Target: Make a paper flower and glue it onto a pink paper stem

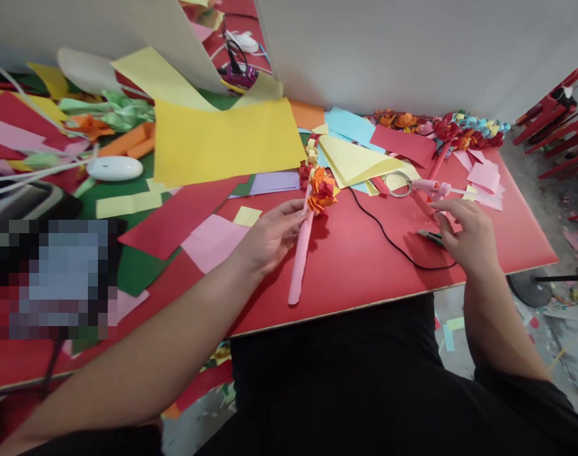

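My left hand is closed around a pink paper tube, thumb on its upper part. An orange and red paper flower sits at the tube's top end, with a yellow paper chain just beyond it. My right hand is at the right of the table, fingers partly curled and thumb apart from the index finger. Its fingertips are right by a pink glue gun; whether they touch it I cannot tell. A utility knife lies under the right hand, beside a black cord.
Yellow sheets, red paper and pink paper cover the left side. A white mouse and a blurred-out device lie there too. A roll of tape and finished paper flowers are along the back right.
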`<state>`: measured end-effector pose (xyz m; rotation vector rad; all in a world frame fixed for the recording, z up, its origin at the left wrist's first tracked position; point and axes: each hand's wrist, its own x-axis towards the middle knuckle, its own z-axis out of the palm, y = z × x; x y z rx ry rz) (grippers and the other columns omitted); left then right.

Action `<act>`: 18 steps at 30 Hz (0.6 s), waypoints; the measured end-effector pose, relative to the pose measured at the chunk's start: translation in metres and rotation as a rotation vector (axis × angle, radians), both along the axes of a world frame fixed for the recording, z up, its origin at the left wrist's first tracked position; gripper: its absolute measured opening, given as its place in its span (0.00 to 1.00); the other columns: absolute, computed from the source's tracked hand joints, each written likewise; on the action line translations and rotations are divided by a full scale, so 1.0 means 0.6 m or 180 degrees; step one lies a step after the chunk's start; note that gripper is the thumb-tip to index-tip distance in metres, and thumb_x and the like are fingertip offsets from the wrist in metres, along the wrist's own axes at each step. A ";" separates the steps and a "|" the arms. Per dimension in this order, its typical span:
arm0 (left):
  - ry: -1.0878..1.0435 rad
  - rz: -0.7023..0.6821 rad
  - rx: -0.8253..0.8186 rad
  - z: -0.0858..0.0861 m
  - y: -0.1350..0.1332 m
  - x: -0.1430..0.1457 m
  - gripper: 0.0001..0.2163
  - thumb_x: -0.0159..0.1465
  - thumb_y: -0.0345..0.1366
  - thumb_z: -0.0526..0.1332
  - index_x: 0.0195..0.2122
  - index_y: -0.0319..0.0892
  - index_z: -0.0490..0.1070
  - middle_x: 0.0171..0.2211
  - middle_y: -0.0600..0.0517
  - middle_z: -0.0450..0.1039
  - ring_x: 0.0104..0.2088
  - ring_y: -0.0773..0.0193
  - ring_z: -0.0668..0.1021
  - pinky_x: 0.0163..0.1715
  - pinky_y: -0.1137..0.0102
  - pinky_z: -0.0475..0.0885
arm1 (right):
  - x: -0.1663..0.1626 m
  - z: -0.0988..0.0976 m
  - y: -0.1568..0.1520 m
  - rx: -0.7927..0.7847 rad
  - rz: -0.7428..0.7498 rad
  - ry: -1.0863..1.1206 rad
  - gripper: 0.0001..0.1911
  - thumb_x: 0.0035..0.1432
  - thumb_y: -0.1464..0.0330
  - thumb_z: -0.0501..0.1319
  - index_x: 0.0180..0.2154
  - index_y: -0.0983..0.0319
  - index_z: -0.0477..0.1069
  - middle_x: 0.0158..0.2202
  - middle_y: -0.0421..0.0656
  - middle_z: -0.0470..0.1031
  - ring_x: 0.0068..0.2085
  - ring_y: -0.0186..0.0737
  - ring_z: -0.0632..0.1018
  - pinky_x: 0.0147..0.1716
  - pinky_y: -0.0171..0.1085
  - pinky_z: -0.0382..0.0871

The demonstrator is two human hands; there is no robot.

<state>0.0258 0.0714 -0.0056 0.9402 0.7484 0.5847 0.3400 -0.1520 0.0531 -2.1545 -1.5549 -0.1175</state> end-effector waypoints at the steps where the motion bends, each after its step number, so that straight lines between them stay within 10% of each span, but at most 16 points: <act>1: 0.0005 -0.0007 -0.0014 0.001 -0.001 0.000 0.16 0.61 0.41 0.79 0.48 0.42 0.83 0.41 0.48 0.85 0.38 0.58 0.85 0.35 0.68 0.83 | 0.003 -0.001 0.001 0.0073 0.0033 0.0077 0.21 0.69 0.72 0.59 0.57 0.53 0.82 0.56 0.50 0.87 0.57 0.59 0.86 0.58 0.59 0.83; 7: 0.0020 -0.0014 -0.0115 0.003 -0.007 0.001 0.17 0.62 0.40 0.78 0.50 0.41 0.83 0.41 0.47 0.85 0.38 0.58 0.85 0.36 0.66 0.84 | 0.013 -0.022 0.012 -0.0099 0.0592 0.0138 0.28 0.65 0.76 0.58 0.63 0.54 0.78 0.69 0.50 0.79 0.69 0.58 0.80 0.64 0.57 0.81; 18: -0.0001 -0.0016 -0.0051 0.001 -0.003 -0.002 0.15 0.61 0.41 0.79 0.47 0.43 0.83 0.39 0.50 0.83 0.36 0.60 0.84 0.34 0.68 0.83 | 0.018 -0.069 0.060 -0.1406 -0.0193 -0.0349 0.15 0.70 0.64 0.64 0.55 0.60 0.80 0.54 0.57 0.86 0.50 0.61 0.85 0.43 0.49 0.80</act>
